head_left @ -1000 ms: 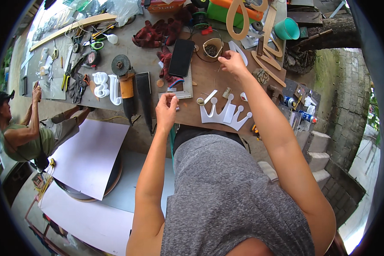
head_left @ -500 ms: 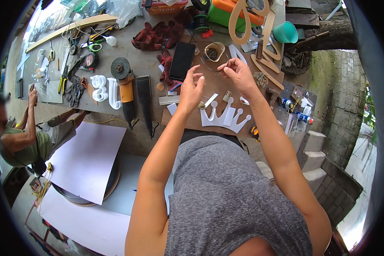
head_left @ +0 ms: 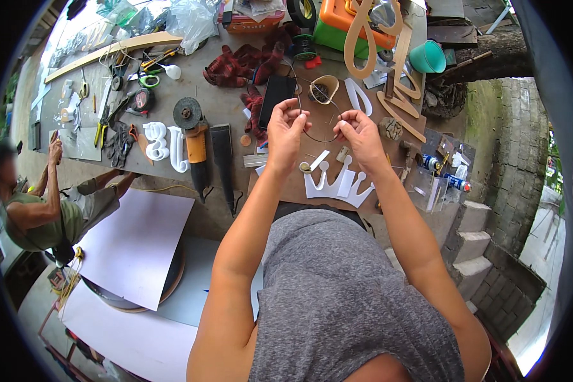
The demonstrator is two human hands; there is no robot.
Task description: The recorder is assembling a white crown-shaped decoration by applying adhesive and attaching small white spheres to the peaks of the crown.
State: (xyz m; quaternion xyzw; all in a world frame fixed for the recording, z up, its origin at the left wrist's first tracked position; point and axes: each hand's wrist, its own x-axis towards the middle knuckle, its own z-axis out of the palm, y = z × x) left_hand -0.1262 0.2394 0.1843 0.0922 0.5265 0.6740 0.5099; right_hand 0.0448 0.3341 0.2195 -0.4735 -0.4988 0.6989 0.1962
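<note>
Both hands, left hand [head_left: 285,127] and right hand [head_left: 358,130], pinch a thin wire [head_left: 318,137]; keeping it taut should help.

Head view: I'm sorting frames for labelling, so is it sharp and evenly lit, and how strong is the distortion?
Head view: soft, even daylight, no harsh glare; left hand and right hand on the thin wire look sharp; the fisheye bends the workbench edges, and a black rim cuts the corners.
</note>
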